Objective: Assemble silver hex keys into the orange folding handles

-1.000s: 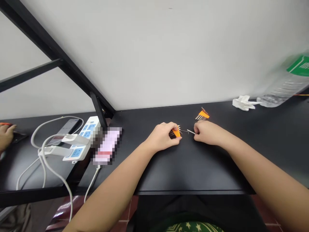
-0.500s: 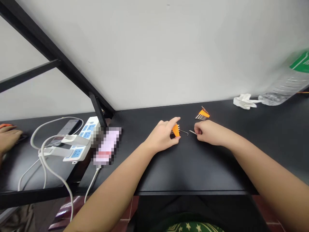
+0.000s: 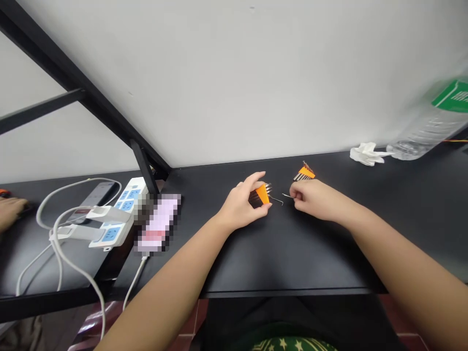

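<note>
My left hand [image 3: 240, 205] grips an orange hex key holder [image 3: 262, 193] between thumb and fingers, just over the black tabletop. Several metal keys sit in it, and a thin L-shaped hex key [image 3: 277, 200] sticks out to the right with its bent end free. Facing it, my right hand [image 3: 310, 197] is closed in a pinch on a thin metal hex key [image 3: 287, 196]; its tip points left, apart from the holder, and the fingers hide the rest. Just behind my right hand lies a second orange holder [image 3: 307, 171] with several metal keys in it.
Crumpled white tissue [image 3: 367, 154] and a clear plastic bottle [image 3: 420, 139] stand by the wall at right. At left are a phone [image 3: 161, 222] on a cable, a white power strip [image 3: 122, 209], a black frame [image 3: 144, 165] and another person's hand [image 3: 10, 209].
The view has shifted slightly. The orange holder in my left hand has turned a little and shows more of its face. My right hand still pinches its key, with the tip angled slightly differently.
</note>
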Demonstrator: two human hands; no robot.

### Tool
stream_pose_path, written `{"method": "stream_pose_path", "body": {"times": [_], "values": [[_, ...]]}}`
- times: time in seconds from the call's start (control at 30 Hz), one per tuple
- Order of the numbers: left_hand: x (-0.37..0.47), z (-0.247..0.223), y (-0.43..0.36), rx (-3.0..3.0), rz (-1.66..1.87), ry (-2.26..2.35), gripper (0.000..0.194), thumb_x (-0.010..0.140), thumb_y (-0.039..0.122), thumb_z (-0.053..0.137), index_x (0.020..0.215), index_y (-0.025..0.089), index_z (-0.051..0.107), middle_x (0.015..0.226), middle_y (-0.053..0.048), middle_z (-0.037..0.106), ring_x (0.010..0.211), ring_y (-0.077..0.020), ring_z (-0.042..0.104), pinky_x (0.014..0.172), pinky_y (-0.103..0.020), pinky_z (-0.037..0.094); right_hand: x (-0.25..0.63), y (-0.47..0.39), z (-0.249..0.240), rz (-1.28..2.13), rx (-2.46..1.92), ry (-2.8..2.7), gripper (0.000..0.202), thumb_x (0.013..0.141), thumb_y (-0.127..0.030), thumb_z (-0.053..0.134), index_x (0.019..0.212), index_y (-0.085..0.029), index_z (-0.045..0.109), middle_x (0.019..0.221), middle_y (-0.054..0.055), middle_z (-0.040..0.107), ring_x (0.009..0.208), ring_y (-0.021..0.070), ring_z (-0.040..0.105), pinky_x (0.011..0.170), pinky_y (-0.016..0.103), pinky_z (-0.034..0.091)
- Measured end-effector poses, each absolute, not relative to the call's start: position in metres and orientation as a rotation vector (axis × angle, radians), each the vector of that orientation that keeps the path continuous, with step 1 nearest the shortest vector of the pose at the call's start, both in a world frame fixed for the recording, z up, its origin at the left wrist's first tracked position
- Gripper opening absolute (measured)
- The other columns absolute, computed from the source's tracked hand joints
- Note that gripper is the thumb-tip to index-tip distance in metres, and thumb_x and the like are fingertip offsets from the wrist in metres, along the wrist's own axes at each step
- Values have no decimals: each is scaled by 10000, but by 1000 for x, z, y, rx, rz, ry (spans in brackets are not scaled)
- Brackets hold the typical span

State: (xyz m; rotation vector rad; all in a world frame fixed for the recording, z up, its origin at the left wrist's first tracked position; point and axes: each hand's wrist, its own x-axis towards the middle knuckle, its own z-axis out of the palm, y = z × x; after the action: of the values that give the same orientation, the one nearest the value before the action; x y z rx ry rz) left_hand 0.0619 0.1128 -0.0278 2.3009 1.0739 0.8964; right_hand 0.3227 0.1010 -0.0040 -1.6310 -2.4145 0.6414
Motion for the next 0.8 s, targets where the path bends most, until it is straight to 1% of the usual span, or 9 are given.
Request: {"method": "stream_pose_path", "body": {"times": [0.1, 0.17, 0.3, 0.53, 0.67, 0.8], "values": [[62, -26, 113, 2262, 953, 1056, 788, 792, 297, 773, 1484, 274, 399, 1208, -16, 744, 1087, -183, 718, 993, -319, 546, 318, 97, 2, 661, -1334, -2453, 88, 842, -122, 551, 852, -201, 588, 827, 10, 647, 735, 149, 569, 689, 266, 408], [63, -24, 112, 2243, 987, 1040, 770, 786, 282, 776, 1467, 257, 418, 1199, -26, 748, 1074, -178, 723, 973, -305, 559, 316, 94, 4, 660, -1233, -2434, 85, 863, -126, 548, 870, -197, 594, 838, 16, 638, 742, 148, 570, 702, 266, 416], [64, -22, 112, 2213, 1017, 1028, 756, 780, 270, 779, 1451, 238, 431, 1184, -42, 753, 1052, -178, 733, 971, -307, 568, 315, 93, 2, 632, -1209, -2434, 80, 888, -137, 550, 882, -193, 607, 845, 28, 641, 755, 158, 579, 704, 272, 417], [64, -24, 114, 2204, 983, 1048, 750, 785, 279, 775, 1451, 226, 434, 1186, -54, 753, 1030, -182, 738, 940, -301, 582, 321, 98, -2, 479, -1363, -2493, 82, 900, -140, 536, 864, -192, 589, 917, 42, 654, 787, 162, 574, 696, 276, 390], [63, -24, 113, 2242, 994, 1051, 752, 789, 277, 775, 1456, 234, 432, 1192, -49, 750, 1056, -183, 733, 958, -304, 574, 314, 91, 5, 591, -1244, -2439, 104, 942, -170, 535, 863, -197, 595, 799, 5, 639, 710, 140, 566, 672, 263, 388], [64, -22, 111, 2274, 1008, 1030, 762, 790, 287, 783, 1464, 239, 432, 1197, -51, 750, 1077, -192, 730, 966, -305, 571, 306, 86, 6, 528, -1088, -2361, 135, 982, -185, 525, 884, -193, 618, 826, 22, 646, 717, 141, 580, 684, 268, 410]]}}
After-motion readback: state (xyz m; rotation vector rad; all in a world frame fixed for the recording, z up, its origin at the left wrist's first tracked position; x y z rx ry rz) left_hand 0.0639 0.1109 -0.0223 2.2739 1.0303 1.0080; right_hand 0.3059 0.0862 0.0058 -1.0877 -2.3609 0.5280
